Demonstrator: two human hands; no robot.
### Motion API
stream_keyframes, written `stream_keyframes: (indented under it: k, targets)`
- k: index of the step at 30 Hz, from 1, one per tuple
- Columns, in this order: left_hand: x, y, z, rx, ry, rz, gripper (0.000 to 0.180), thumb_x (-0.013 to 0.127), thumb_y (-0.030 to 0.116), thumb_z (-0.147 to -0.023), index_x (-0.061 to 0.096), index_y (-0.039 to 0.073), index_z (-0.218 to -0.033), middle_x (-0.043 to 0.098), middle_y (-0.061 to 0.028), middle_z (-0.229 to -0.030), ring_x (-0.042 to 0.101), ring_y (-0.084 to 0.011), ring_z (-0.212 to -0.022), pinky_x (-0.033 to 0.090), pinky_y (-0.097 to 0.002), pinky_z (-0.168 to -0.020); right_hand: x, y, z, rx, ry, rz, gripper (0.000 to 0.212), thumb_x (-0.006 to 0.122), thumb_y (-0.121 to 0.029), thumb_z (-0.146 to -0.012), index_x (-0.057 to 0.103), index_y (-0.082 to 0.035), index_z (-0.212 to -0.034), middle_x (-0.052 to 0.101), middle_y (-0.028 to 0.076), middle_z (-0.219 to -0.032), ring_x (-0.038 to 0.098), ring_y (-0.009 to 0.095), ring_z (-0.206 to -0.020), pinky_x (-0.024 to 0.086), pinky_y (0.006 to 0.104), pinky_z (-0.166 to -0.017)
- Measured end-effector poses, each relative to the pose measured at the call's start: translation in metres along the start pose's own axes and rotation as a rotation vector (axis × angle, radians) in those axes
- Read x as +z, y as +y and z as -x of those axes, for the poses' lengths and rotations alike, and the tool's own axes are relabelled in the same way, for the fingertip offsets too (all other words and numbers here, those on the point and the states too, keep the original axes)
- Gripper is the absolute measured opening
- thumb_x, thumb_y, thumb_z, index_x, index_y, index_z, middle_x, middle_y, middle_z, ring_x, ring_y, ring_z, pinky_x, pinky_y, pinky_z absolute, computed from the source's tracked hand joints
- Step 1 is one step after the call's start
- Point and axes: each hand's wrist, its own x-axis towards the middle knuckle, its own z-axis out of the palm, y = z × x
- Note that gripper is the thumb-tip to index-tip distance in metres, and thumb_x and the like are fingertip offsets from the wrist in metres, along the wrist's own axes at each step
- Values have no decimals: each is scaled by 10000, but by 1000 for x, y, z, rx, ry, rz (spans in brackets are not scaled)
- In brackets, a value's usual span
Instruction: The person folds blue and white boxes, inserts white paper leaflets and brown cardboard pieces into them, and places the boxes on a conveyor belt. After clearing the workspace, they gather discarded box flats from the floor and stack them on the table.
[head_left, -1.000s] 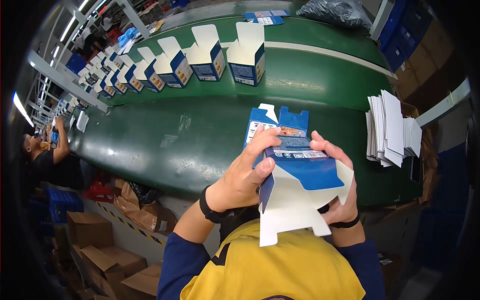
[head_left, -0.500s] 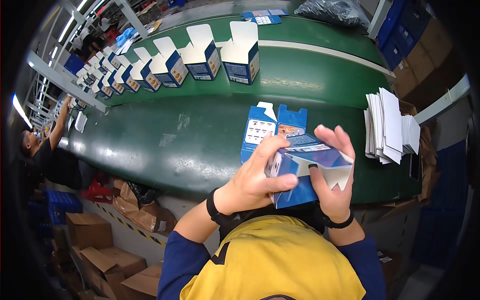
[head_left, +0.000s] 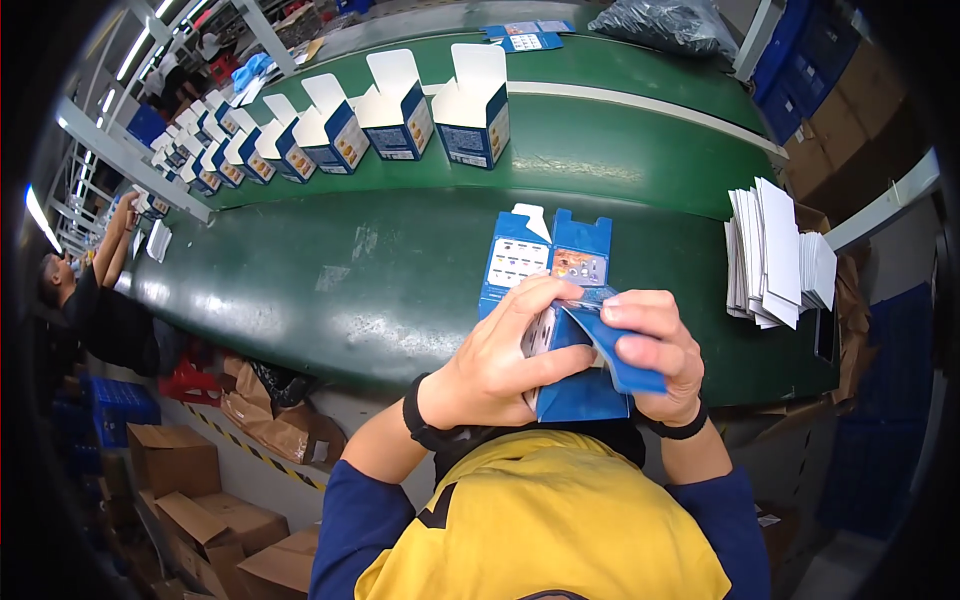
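Note:
A blue carton [head_left: 580, 396] lies on its side in front of my body, over the near edge of the green bench. My left hand [head_left: 497, 355] wraps round its left side, thumb along the near top edge. With my right hand [head_left: 660, 350] I grip a blue flap of the carton [head_left: 622, 362] between thumb and fingers, the flap bent over the carton's end. Just beyond, a flattened blue carton [head_left: 517, 262] with white and picture panels lies on the green bench [head_left: 400, 290].
Several blue-and-white cartons [head_left: 470, 130] stand with raised lids in rows along a green conveyor [head_left: 590, 150]. White folded card pieces [head_left: 765, 255] are stacked at the right. A co-worker [head_left: 105, 290] reaches toward the rows at the left. Brown cardboard boxes [head_left: 180, 465] sit lower left.
My right hand has gone from having its thumb inside the carton's open end to holding a flap folded over it. The co-worker at the left now has both arms raised.

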Motion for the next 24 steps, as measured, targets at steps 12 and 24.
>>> stream_keyframes:
  k: [12, 24]
  targets:
    - [-4, 1, 1, 135, -38, -149, 579, 738, 62, -587, 553, 213, -1114, 465, -195, -1168, 516, -375, -1042, 310, -613, -977, 8, -9, -7, 228, 35, 100, 513, 768, -199, -688, 605, -65, -1156, 622, 137, -1124, 614, 267, -1006, 482, 328, -858]
    - [14, 7, -5, 28, 68, 74, 664, 687, 89, -719, 397, 129, -1316, 414, -210, -1246, 448, -383, -1161, 231, -618, -1016, 3, -4, -6, 231, -15, -262, 827, 653, -527, -713, 387, -63, -1345, 527, 121, -1244, 493, 243, -1149, 322, 382, -1026]
